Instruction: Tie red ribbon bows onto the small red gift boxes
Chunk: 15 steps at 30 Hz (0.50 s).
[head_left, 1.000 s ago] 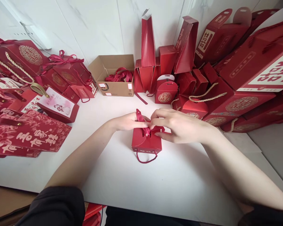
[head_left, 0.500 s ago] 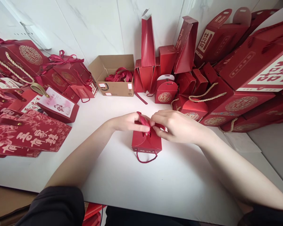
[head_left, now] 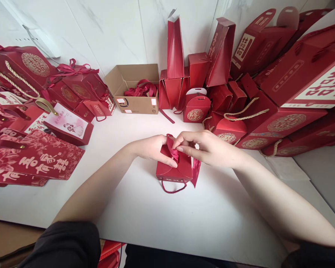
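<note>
A small red gift box [head_left: 173,172] sits on the white table before me, its twisted cord handle [head_left: 174,191] drooping over the near side. My left hand [head_left: 153,149] grips the box from the left, thumb lying across its top and fingers hidden behind. Between thumb and fingertips my right hand [head_left: 205,149] pinches a dark red ribbon [head_left: 171,146] above the slots in the lid. One ribbon end [head_left: 195,172] hangs down at the box's right side.
An open cardboard box [head_left: 136,106] with loose ribbon [head_left: 142,89] stands by the tiled wall. Red gift boxes [head_left: 195,109] are stacked behind and to the right. More decorated boxes [head_left: 50,158] crowd the left, some with bows. A ribbon strip [head_left: 166,116] lies near the cardboard box.
My left thumb has come down flatter on the lid. My right fingers have shifted slightly up and left with the ribbon, and a ribbon end now hangs at the box's right side.
</note>
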Motion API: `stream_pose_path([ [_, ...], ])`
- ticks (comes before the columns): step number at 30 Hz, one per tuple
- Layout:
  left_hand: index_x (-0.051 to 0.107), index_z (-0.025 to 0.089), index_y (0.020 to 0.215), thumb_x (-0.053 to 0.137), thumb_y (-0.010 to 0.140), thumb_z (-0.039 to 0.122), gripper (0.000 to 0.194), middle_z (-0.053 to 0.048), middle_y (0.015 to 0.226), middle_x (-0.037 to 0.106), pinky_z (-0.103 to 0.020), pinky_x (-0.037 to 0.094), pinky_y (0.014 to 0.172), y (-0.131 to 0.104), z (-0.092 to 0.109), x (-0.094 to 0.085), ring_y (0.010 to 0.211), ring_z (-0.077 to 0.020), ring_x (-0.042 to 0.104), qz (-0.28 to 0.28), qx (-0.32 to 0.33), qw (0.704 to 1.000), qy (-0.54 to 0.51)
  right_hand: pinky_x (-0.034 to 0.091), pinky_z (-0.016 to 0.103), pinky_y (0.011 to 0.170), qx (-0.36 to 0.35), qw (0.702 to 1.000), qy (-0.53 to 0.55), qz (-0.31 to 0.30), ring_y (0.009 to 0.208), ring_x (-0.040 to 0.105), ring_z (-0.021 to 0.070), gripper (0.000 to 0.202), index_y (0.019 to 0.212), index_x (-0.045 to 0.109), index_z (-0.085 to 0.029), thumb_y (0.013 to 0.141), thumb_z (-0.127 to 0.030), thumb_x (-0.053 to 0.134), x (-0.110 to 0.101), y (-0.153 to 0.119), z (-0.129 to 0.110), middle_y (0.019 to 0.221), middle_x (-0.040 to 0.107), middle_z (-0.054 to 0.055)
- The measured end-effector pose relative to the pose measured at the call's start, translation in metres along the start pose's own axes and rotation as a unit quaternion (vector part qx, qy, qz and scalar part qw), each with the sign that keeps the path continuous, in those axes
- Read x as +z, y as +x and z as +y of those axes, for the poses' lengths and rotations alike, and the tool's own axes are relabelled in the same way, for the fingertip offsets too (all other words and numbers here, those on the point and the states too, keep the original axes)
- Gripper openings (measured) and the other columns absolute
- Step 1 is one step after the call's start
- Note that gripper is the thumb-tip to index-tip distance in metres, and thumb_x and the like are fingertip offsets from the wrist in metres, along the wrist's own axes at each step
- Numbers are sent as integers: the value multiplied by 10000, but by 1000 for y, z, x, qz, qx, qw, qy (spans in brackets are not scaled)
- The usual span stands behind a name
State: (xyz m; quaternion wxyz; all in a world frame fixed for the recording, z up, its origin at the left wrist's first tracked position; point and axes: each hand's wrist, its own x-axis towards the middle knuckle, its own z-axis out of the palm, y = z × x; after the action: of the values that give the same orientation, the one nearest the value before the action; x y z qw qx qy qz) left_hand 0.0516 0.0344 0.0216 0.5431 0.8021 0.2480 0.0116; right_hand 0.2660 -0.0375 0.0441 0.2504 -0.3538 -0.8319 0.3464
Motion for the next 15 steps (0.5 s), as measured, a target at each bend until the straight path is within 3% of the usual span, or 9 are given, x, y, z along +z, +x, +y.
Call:
stream_pose_path([
  [7, 714, 185, 908, 792, 711, 392, 297, -41, 975, 684, -315, 509, 804, -1, 2, -1, 904, -195, 652, 25, -18, 998, 60, 398, 235, 579, 37, 997, -71, -3, 613, 525, 116, 126, 1016, 649, -199, 915, -235, 582, -8, -5, 3, 721, 615, -20],
  [11, 713, 182, 911, 759, 749, 324, 220, -47, 1021, 672, -322, 504, 835, 0, 1, 0, 918, -184, 643, 14, 13, 999, 45, 393, 256, 628, 17, 993, -116, 13, 673, 537, 133, 112, 881, 653, -194, 924, -203, 550, -9, -6, 3, 771, 642, 4],
  [15, 707, 172, 859, 783, 717, 317, 217, -49, 1001, 683, -320, 509, 811, 0, 0, 0, 888, -184, 652, 31, 13, 999, 38, 393, 248, 610, 14, 996, -87, 7, 654, 530, 127, 121, 911, 614, -194, 955, -215, 504, -5, -5, 1, 775, 639, 2],
])
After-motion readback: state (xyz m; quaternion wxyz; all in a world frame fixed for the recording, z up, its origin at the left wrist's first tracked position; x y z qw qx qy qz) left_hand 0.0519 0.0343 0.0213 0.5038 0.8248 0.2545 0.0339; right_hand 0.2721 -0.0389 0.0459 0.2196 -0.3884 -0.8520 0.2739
